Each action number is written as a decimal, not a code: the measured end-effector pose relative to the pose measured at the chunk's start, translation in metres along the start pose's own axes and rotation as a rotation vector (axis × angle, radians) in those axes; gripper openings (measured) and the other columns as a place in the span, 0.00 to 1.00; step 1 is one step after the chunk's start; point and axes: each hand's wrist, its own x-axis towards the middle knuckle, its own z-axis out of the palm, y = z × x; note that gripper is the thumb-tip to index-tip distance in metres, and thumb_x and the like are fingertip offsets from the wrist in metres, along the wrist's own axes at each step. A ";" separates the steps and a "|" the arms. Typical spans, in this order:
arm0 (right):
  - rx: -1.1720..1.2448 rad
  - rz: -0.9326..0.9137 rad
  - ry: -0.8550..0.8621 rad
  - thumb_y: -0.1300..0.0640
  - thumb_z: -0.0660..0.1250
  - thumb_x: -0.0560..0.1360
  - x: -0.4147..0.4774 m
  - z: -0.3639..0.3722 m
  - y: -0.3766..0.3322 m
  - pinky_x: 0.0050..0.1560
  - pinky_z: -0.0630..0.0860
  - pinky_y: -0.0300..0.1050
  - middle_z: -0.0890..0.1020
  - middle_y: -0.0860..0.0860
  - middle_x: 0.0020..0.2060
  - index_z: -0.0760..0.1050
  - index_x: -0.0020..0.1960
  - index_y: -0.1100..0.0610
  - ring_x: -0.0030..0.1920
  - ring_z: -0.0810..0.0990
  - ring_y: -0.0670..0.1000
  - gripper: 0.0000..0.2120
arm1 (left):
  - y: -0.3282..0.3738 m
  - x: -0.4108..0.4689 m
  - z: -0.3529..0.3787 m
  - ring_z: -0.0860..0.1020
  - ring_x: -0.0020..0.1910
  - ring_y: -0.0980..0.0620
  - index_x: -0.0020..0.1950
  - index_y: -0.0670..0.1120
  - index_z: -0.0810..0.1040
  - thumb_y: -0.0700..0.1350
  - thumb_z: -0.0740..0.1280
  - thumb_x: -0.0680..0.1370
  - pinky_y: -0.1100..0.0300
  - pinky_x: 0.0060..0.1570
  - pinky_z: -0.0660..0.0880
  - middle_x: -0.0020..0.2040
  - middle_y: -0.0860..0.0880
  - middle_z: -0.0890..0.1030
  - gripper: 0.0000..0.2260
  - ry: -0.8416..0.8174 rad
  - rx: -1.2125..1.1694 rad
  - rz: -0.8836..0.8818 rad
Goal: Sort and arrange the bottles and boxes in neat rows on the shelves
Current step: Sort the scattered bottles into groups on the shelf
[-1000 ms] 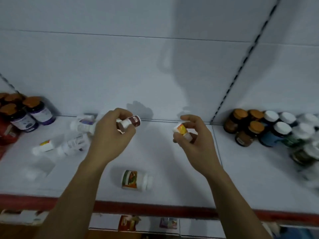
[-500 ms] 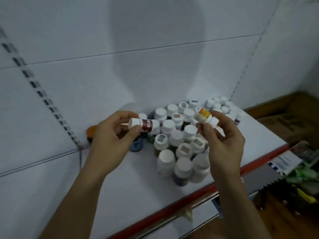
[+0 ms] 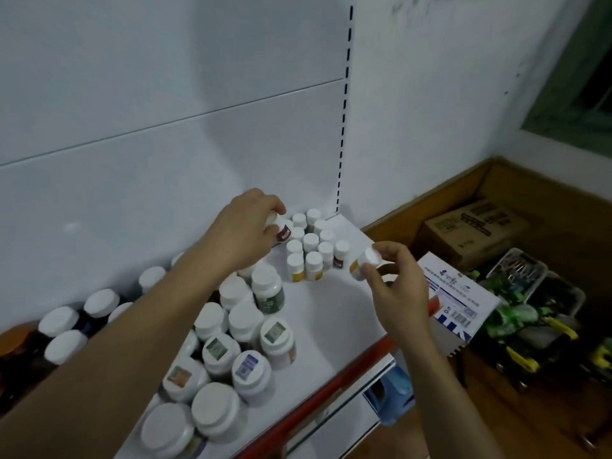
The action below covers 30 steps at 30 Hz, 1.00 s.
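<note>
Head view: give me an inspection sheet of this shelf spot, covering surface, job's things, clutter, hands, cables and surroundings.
Surface: white shelf with a red front edge and a white back panel.
Job's things: small bottles upright in rows at the far end; large bottles bunched nearer, white caps.
Clutter: carton past the shelf's end; blue object below the shelf.
Hands: left hand grips a brown-label bottle beside the small rows; right hand pinches a yellow-label bottle.
Cables: nothing seen.
Surroundings: cardboard box, crates with green and yellow items, green window frame.
</note>
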 end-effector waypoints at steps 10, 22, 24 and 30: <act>-0.287 -0.040 -0.332 0.58 0.71 0.77 0.121 0.036 0.005 0.40 0.71 0.42 0.83 0.46 0.48 0.74 0.52 0.51 0.44 0.81 0.49 0.08 | -0.011 0.042 0.048 0.79 0.52 0.45 0.48 0.50 0.75 0.42 0.69 0.75 0.52 0.50 0.76 0.51 0.47 0.81 0.06 -0.285 0.209 -0.153; -0.418 -0.243 -0.172 0.62 0.61 0.82 0.089 0.036 -0.023 0.59 0.76 0.52 0.82 0.52 0.57 0.77 0.61 0.55 0.58 0.78 0.55 0.11 | -0.042 -0.010 0.005 0.77 0.57 0.44 0.59 0.46 0.81 0.46 0.68 0.79 0.49 0.55 0.76 0.57 0.46 0.80 0.10 0.086 0.166 -0.011; -0.449 -0.350 -0.177 0.59 0.63 0.82 0.069 0.051 -0.043 0.57 0.73 0.48 0.82 0.51 0.57 0.77 0.61 0.54 0.60 0.76 0.56 0.10 | -0.063 -0.042 -0.014 0.77 0.58 0.41 0.58 0.44 0.81 0.46 0.69 0.78 0.47 0.56 0.75 0.58 0.44 0.80 0.11 0.164 0.182 -0.050; -0.367 -0.596 -0.477 0.55 0.66 0.79 -0.020 0.128 -0.110 0.60 0.69 0.50 0.78 0.52 0.62 0.76 0.64 0.51 0.61 0.74 0.58 0.13 | -0.143 -0.213 -0.068 0.74 0.62 0.42 0.58 0.48 0.80 0.48 0.70 0.77 0.43 0.59 0.74 0.61 0.46 0.78 0.11 0.415 0.224 -0.443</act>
